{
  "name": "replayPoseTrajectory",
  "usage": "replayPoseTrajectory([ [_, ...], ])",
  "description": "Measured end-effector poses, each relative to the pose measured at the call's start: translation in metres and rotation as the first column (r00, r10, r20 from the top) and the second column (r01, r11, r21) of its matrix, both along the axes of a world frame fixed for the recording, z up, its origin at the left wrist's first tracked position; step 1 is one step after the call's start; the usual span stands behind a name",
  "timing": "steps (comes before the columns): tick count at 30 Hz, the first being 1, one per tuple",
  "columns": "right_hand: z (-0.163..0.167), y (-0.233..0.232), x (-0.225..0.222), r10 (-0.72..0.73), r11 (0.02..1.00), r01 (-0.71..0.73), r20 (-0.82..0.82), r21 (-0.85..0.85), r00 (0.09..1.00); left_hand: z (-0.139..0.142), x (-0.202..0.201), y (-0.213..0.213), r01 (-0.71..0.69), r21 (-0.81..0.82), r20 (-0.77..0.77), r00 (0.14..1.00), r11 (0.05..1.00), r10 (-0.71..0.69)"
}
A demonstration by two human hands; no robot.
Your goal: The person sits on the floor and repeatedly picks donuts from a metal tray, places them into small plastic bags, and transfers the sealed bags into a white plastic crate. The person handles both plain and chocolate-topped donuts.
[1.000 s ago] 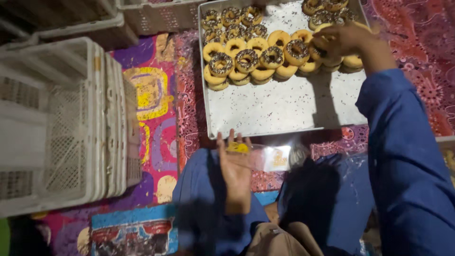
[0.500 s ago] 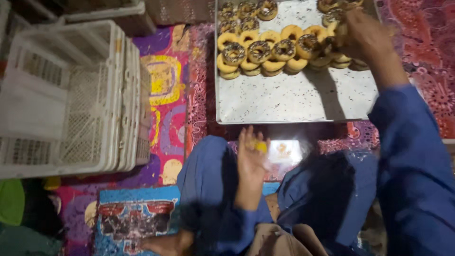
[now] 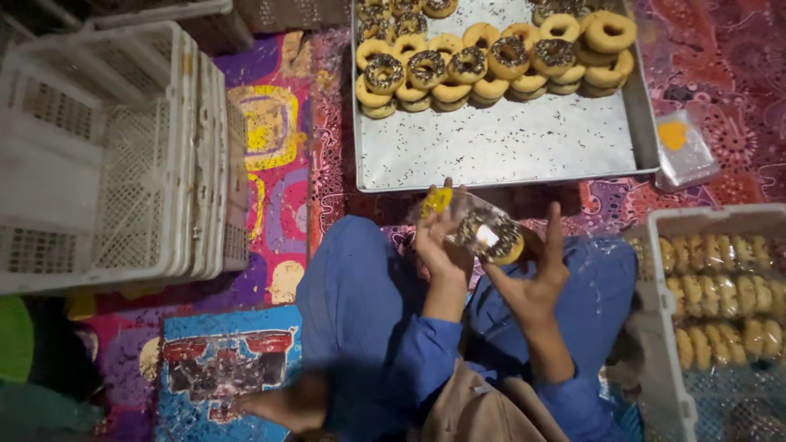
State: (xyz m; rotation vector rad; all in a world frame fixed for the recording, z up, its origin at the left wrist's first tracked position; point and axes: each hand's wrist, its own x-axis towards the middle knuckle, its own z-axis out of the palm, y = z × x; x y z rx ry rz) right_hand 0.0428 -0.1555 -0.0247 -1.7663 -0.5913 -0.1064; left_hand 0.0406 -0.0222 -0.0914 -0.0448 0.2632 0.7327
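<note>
Donut in bag, btwn 2 hands.

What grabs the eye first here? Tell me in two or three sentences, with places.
In the middle, the left hand and right hand hold a chocolate-sprinkled doughnut in a clear bag. Above them lies a metal tray with rows of doughnuts at its far end. A stack of white crates stands at the left, and a crate of bagged doughnuts at the right.
</note>
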Motion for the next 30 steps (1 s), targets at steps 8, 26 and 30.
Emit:
replayPoseTrajectory([
  [8,0.024,0.012,0.004,0.040,0.986,-0.044,0.030,0.159,0.999,0.034,-0.013,0.016,0.005,0.146,0.267,0.963,0.989,-0.044],
  [26,0.013,0.015,0.019,0.286,0.951,-0.257,0.177,-0.171,0.942,0.059,-0.026,0.001,0.119,0.166,0.291,0.943,0.979,-0.164],
  [30,0.003,0.018,0.017,0.037,0.996,-0.049,0.162,0.070,0.986,0.058,-0.033,-0.019,0.140,0.411,0.170,0.959,0.901,-0.227],
])
